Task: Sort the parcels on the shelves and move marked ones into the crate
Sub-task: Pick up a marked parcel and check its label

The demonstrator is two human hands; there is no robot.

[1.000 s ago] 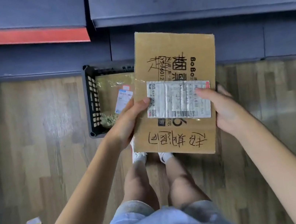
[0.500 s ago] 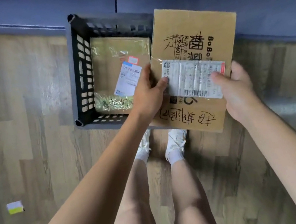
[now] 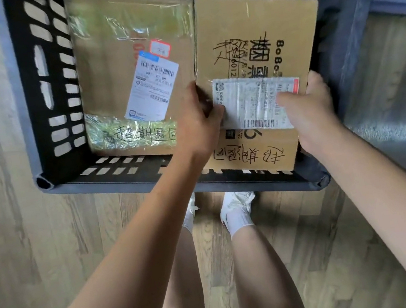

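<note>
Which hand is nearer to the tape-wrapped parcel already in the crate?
Left. The left hand grips the held box's edge beside that tape-wrapped parcel; the right hand grips its far edge.

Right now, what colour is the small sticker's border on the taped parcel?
Red, seen in the head view.

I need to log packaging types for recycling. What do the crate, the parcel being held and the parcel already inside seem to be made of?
The dark slotted crate looks like matt moulded plastic, judging by its cut-out vents and rounded corners. The brown marker-scribbled box, held by the left hand and right hand, looks like plain matt cardboard. The tape-wrapped brown parcel seems to be cardboard under glossy, wrinkled clear tape.
</note>
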